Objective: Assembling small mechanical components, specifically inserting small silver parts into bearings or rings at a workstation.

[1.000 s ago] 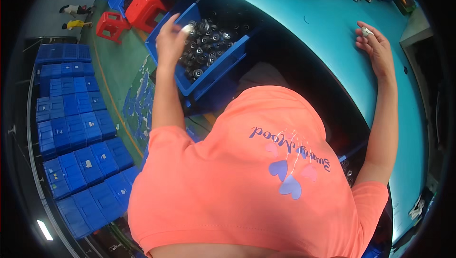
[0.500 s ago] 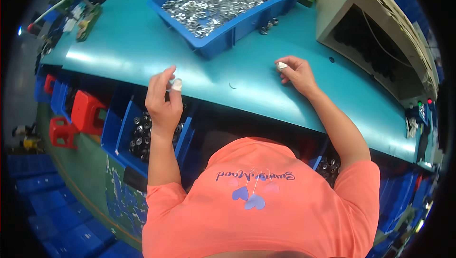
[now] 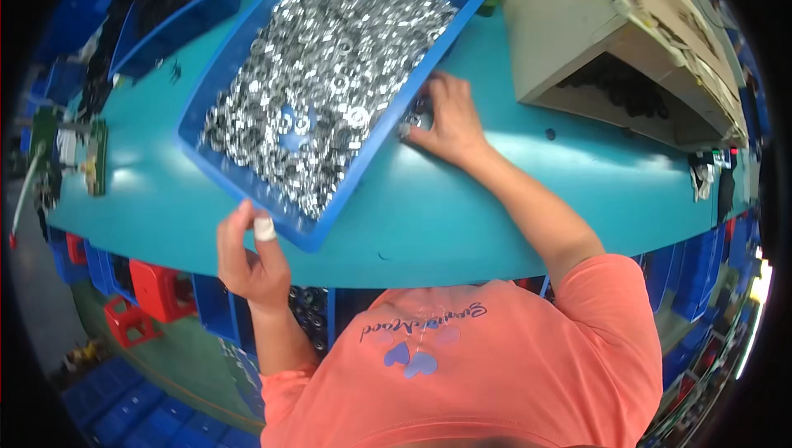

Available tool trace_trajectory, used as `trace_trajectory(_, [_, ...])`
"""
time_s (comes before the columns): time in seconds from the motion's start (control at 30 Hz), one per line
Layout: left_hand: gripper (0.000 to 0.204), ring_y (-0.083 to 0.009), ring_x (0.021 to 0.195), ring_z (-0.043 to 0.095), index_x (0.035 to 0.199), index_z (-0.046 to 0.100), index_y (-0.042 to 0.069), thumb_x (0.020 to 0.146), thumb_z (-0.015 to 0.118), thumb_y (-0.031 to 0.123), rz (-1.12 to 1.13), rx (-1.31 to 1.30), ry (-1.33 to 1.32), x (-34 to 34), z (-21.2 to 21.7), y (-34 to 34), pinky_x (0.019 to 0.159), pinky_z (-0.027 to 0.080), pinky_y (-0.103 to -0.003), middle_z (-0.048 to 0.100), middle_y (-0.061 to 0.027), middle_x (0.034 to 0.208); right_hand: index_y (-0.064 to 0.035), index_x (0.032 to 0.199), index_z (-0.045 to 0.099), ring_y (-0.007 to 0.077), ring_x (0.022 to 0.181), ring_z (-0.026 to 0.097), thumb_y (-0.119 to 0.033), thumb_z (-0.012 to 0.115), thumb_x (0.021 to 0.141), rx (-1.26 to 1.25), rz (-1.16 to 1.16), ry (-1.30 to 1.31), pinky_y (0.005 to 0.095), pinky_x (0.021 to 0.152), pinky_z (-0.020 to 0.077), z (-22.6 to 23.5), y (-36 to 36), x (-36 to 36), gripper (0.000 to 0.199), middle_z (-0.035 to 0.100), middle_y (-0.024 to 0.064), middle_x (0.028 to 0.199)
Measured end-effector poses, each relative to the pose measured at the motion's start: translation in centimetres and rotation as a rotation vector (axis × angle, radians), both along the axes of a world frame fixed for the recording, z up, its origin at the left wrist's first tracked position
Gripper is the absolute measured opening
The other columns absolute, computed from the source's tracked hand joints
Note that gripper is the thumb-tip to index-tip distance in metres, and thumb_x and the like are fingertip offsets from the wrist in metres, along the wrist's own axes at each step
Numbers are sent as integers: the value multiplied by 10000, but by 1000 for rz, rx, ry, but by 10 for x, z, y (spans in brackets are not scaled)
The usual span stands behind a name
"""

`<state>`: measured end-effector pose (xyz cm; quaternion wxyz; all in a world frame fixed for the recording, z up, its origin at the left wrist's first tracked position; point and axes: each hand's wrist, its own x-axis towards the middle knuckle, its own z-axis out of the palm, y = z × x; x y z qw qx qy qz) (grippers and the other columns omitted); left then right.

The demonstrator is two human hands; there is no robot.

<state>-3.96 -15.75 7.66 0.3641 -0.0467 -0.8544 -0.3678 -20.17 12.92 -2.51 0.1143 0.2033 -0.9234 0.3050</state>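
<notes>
A blue plastic bin (image 3: pixel 210 169) full of small shiny metal rings (image 3: pixel 330 60) stands on the teal table. My left hand (image 3: pixel 252 266) is at the table's front edge by the bin's near corner. Its thumb and forefinger are apart with nothing between them, and white tape wraps one fingertip. My right hand (image 3: pixel 452 122) lies along the bin's right side, its fingers curled round a few small metal parts (image 3: pixel 421 111) on the table. The fingers partly hide these parts.
A beige box (image 3: pixel 569 44) with a dark opening, holding black parts, stands at the right. A second blue bin (image 3: pixel 177 11) is at the far left, and a green tool (image 3: pixel 95 159) sits near the left edge. Red stools (image 3: pixel 161 290) and more blue bins are below.
The view has shifted, so the bin appears nearer and larger. My right hand has moved from over the table to the metal parts beside the bin. My left hand is now by the bin's near corner.
</notes>
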Motion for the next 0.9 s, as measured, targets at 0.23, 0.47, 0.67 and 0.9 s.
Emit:
trace_trajectory(0.23, [237, -177, 792, 620, 1129, 655, -34, 893, 627, -22, -151, 77, -295, -38, 18, 21, 718, 507, -289, 666, -97, 920, -113, 1029, 611, 315, 944, 576, -196, 705, 797, 107, -112, -7, 437, 759, 502, 17, -16, 8, 264, 548, 112, 1019])
trace_trajectory(0.47, [304, -291, 756, 651, 1118, 676, 15, 822, 633, -42, -465, 17, -294, -72, 62, 29, 672, 522, -371, 670, -141, 875, -166, 990, 639, 327, 873, 618, -155, 671, 826, 124, -137, -185, 431, 726, 558, 22, 1, 20, 168, 538, 121, 957])
trace_trajectory(0.67, [367, -297, 742, 645, 1136, 679, 29, 787, 623, -71, -556, -51, -314, -76, 79, -5, 660, 522, -372, 666, -139, 876, -113, 1078, 649, 301, 864, 626, -139, 632, 881, -350, -418, -237, 365, 766, 526, 59, -9, 44, 200, 604, 143, 1013])
trace_trajectory(0.9, [312, -197, 819, 674, 1169, 674, 14, 859, 667, -26, -390, 39, -325, -99, 122, -32, 724, 530, -304, 707, -120, 957, -133, 1193, 654, 272, 961, 641, -85, 618, 865, -447, -124, -310, 350, 847, 526, 190, -60, 1, 334, 634, 101, 1155])
